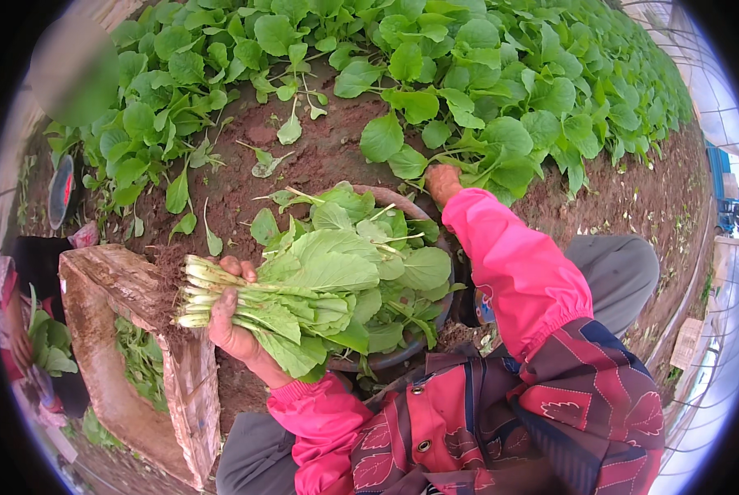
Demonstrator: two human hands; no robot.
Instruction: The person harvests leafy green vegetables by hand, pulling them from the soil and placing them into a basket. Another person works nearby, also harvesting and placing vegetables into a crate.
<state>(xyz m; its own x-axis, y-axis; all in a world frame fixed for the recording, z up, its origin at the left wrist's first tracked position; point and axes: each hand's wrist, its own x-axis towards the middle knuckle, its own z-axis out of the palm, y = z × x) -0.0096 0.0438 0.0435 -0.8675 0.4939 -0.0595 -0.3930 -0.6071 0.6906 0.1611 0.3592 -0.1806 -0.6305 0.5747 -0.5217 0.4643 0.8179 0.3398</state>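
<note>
A bunch of leafy greens with pale stems and soil-covered roots lies in my left hand, whose fingers wrap round the stems. The root ends point left, next to the edge of a muddy box. Beneath the bunch, more loose leaves fill a round basin. My right hand reaches to the edge of the growing plants, at the base of their stems. Leaves cover its fingertips, so I cannot make out what they grip.
The muddy box on the left has greens inside. Another person's hand and sleeve show at the far left, near a bunch of greens. A dark basin stands behind them. Loose leaves lie on bare soil between the plants.
</note>
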